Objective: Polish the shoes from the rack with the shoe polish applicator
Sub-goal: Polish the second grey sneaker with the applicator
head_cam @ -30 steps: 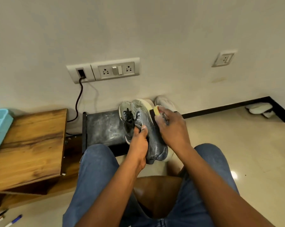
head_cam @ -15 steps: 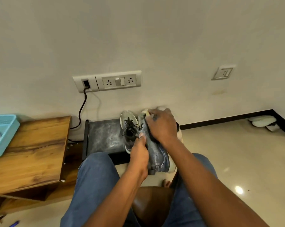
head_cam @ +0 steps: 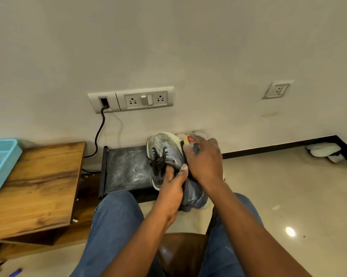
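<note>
Grey shoe (head_cam: 192, 194) held in left hand (head_cam: 171, 188) grip, right hand (head_cam: 205, 160) gripping applicator (head_cam: 188, 140)

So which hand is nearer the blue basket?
Left. The left hand grips the shoe, on the side toward the blue basket; the right hand works farther away.

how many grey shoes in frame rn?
2. One grey shoe is gripped by the left hand under the right hand; the other rests on the black rack. More may be hidden behind the hands.

shoe (head_cam: 168, 150) grey, blk laces | basket (head_cam: 2, 156) lt blue | jeans (head_cam: 114, 222) blue
</note>
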